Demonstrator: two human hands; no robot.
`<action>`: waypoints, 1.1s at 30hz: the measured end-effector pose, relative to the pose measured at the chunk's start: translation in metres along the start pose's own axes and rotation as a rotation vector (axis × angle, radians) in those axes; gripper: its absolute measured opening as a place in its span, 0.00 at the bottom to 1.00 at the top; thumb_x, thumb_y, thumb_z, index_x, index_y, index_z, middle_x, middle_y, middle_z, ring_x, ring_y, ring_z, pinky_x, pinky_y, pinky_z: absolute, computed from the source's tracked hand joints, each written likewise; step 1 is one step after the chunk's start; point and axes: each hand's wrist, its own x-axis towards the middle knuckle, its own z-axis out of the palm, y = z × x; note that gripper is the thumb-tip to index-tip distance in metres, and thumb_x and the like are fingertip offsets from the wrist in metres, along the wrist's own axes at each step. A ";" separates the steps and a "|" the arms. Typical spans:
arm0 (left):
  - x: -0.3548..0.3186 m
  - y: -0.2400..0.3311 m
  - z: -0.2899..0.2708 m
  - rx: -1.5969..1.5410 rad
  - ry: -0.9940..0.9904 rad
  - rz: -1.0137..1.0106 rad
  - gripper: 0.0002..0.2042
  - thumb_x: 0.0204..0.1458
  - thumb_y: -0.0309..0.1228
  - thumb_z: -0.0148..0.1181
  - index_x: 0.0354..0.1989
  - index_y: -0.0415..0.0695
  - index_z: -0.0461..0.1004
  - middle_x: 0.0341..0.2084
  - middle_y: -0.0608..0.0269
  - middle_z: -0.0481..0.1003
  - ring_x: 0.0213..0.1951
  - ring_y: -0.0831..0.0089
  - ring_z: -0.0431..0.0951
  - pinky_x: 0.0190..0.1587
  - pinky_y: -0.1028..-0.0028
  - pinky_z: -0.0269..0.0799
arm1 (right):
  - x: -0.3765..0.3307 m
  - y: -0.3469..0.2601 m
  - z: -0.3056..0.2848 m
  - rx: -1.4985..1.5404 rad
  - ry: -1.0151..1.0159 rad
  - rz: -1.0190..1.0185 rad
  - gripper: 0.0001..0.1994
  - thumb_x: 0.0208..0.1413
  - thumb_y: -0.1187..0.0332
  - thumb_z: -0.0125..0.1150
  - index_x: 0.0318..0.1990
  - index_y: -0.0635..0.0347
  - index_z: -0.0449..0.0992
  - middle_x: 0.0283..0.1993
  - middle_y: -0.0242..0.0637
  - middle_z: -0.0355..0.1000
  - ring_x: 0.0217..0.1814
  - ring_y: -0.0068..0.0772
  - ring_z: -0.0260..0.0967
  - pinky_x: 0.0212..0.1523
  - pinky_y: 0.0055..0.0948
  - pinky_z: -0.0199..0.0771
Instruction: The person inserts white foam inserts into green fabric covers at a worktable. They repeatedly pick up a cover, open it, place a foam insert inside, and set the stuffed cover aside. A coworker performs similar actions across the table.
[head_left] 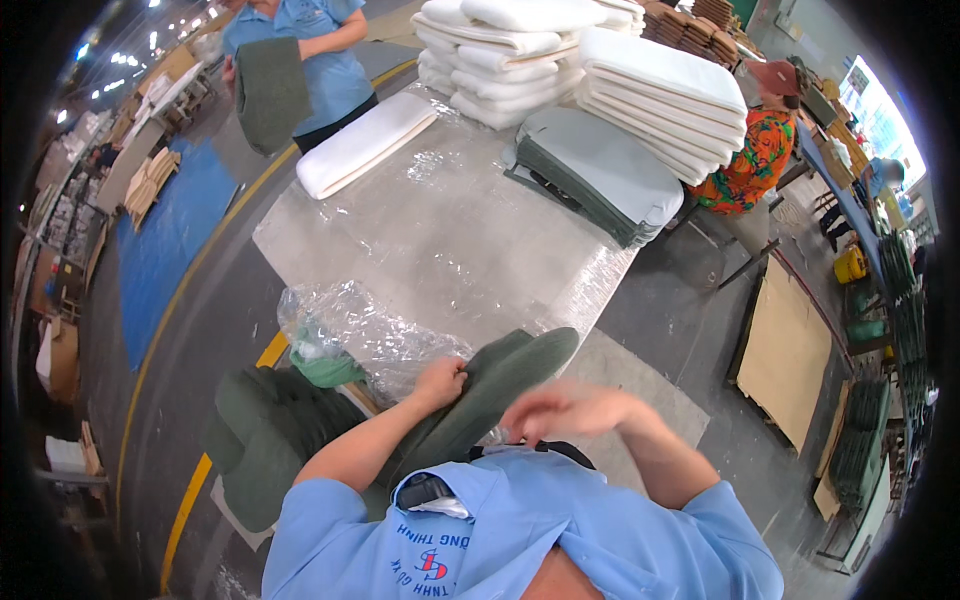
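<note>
A dark green fabric-covered cushion [515,372] with a rounded end stands tilted against my body at the near edge of the table. My left hand [440,384] is closed on its upper edge, fingers curled over the fabric. Close to the cushion's right side is my right hand [562,410], smeared by motion. Its fingers look bent, but whether they hold anything does not show. More dark green cushions [250,425] stand packed together at my left, partly hidden by my left arm.
Crumpled clear plastic [375,325] lies on the grey table [440,235]. A white pad [365,145], stacked white pads [665,90] and a pile of grey-green cushion pieces [600,170] occupy its far side. A co-worker [345,80] holds a green cushion [270,95]; another person [750,150] sits at right.
</note>
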 end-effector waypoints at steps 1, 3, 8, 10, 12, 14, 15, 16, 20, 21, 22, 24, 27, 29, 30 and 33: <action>-0.004 -0.001 0.000 -0.009 0.083 -0.011 0.11 0.63 0.36 0.58 0.45 0.40 0.79 0.40 0.42 0.81 0.46 0.42 0.81 0.49 0.47 0.75 | 0.000 -0.022 -0.020 0.073 0.028 0.010 0.23 0.73 0.56 0.60 0.65 0.63 0.75 0.58 0.40 0.80 0.49 0.28 0.82 0.49 0.31 0.82; -0.008 -0.003 0.003 -0.026 0.233 -0.016 0.10 0.64 0.34 0.58 0.46 0.40 0.76 0.41 0.42 0.80 0.47 0.41 0.80 0.48 0.45 0.74 | 0.018 -0.044 -0.063 0.064 0.322 -0.078 0.21 0.72 0.64 0.60 0.67 0.66 0.73 0.55 0.41 0.80 0.41 0.27 0.81 0.43 0.31 0.83; 0.004 0.012 -0.003 -0.136 0.366 -0.051 0.12 0.64 0.37 0.59 0.45 0.38 0.75 0.41 0.40 0.80 0.46 0.38 0.80 0.48 0.47 0.74 | 0.107 -0.002 -0.136 -0.497 0.437 0.497 0.28 0.65 0.61 0.69 0.68 0.65 0.71 0.51 0.45 0.80 0.30 0.29 0.79 0.27 0.30 0.77; 0.006 0.016 -0.014 -0.132 0.275 -0.119 0.15 0.64 0.39 0.61 0.46 0.38 0.77 0.40 0.41 0.81 0.46 0.42 0.81 0.48 0.50 0.75 | 0.132 0.022 -0.139 -0.490 0.219 0.762 0.29 0.65 0.61 0.69 0.69 0.63 0.70 0.50 0.46 0.80 0.28 0.31 0.79 0.23 0.32 0.74; -0.005 -0.004 -0.020 -0.123 0.103 -0.260 0.18 0.63 0.43 0.64 0.47 0.37 0.79 0.41 0.43 0.83 0.45 0.48 0.84 0.49 0.53 0.76 | 0.156 0.028 -0.130 -0.368 0.256 0.761 0.26 0.67 0.61 0.66 0.69 0.60 0.69 0.48 0.45 0.79 0.27 0.32 0.79 0.21 0.32 0.72; -0.016 -0.037 -0.027 -0.154 -0.143 -0.392 0.29 0.58 0.55 0.67 0.51 0.37 0.81 0.46 0.40 0.83 0.50 0.47 0.84 0.53 0.56 0.77 | 0.171 0.040 -0.113 -0.212 0.348 0.742 0.25 0.69 0.62 0.63 0.70 0.57 0.69 0.46 0.44 0.78 0.26 0.33 0.79 0.19 0.33 0.71; -0.022 -0.034 -0.033 -0.316 -0.264 -0.441 0.33 0.57 0.58 0.68 0.50 0.34 0.83 0.46 0.38 0.84 0.50 0.48 0.85 0.54 0.56 0.77 | 0.170 0.056 -0.111 -0.099 0.458 0.724 0.24 0.70 0.63 0.61 0.71 0.56 0.68 0.45 0.44 0.78 0.25 0.34 0.79 0.18 0.33 0.71; -0.034 -0.049 -0.021 -0.341 -0.220 -0.435 0.31 0.58 0.57 0.66 0.53 0.38 0.84 0.46 0.36 0.83 0.49 0.47 0.85 0.54 0.56 0.77 | 0.176 0.061 -0.105 -0.008 0.545 0.690 0.24 0.71 0.63 0.60 0.71 0.54 0.68 0.44 0.44 0.77 0.24 0.34 0.79 0.17 0.33 0.71; -0.048 -0.034 0.020 -0.137 0.084 -0.496 0.21 0.66 0.50 0.58 0.43 0.41 0.82 0.38 0.36 0.82 0.45 0.40 0.83 0.48 0.50 0.76 | 0.177 0.065 -0.092 0.042 0.659 0.609 0.18 0.74 0.61 0.54 0.63 0.63 0.72 0.41 0.43 0.78 0.21 0.30 0.76 0.15 0.30 0.70; -0.050 -0.023 0.028 -0.102 0.192 -0.529 0.20 0.67 0.48 0.56 0.40 0.41 0.81 0.36 0.36 0.81 0.43 0.38 0.82 0.46 0.48 0.76 | 0.173 0.067 -0.091 -0.028 0.692 0.597 0.17 0.74 0.61 0.53 0.59 0.65 0.74 0.35 0.42 0.78 0.20 0.30 0.76 0.15 0.30 0.71; -0.050 -0.015 0.027 -0.072 0.244 -0.524 0.20 0.68 0.47 0.55 0.38 0.40 0.79 0.34 0.37 0.81 0.42 0.38 0.82 0.44 0.47 0.75 | 0.168 0.067 -0.088 -0.059 0.719 0.584 0.16 0.74 0.61 0.54 0.57 0.66 0.75 0.32 0.41 0.77 0.19 0.30 0.76 0.15 0.30 0.71; -0.049 -0.008 0.025 -0.018 0.377 -0.553 0.21 0.70 0.47 0.52 0.33 0.40 0.75 0.30 0.39 0.80 0.38 0.36 0.81 0.40 0.44 0.73 | 0.173 0.070 -0.086 -0.147 0.725 0.551 0.15 0.74 0.61 0.54 0.52 0.67 0.76 0.26 0.39 0.75 0.18 0.29 0.76 0.16 0.32 0.71; -0.049 -0.010 0.027 -0.018 0.465 -0.531 0.19 0.70 0.44 0.54 0.32 0.41 0.73 0.27 0.41 0.78 0.34 0.38 0.80 0.36 0.46 0.72 | 0.177 0.073 -0.084 -0.182 0.730 0.577 0.17 0.74 0.61 0.53 0.54 0.68 0.77 0.23 0.42 0.74 0.17 0.32 0.76 0.20 0.37 0.75; -0.048 -0.014 0.035 -0.032 0.540 -0.504 0.18 0.69 0.41 0.57 0.31 0.40 0.73 0.25 0.42 0.77 0.31 0.40 0.79 0.34 0.47 0.71 | 0.176 0.080 -0.083 -0.219 0.724 0.552 0.17 0.74 0.61 0.53 0.51 0.68 0.78 0.24 0.45 0.75 0.18 0.35 0.76 0.23 0.39 0.76; -0.047 -0.016 0.040 -0.041 0.556 -0.505 0.18 0.69 0.41 0.57 0.31 0.40 0.72 0.24 0.43 0.77 0.30 0.39 0.79 0.34 0.47 0.71 | 0.175 0.085 -0.083 -0.237 0.719 0.537 0.17 0.74 0.60 0.53 0.49 0.69 0.78 0.24 0.46 0.75 0.18 0.36 0.77 0.25 0.41 0.77; -0.046 -0.015 0.045 -0.053 0.568 -0.507 0.18 0.69 0.41 0.57 0.30 0.40 0.72 0.24 0.43 0.76 0.30 0.39 0.78 0.33 0.48 0.70 | 0.175 0.117 -0.088 -0.434 0.746 0.385 0.16 0.73 0.60 0.55 0.47 0.68 0.76 0.21 0.42 0.73 0.15 0.32 0.72 0.22 0.38 0.73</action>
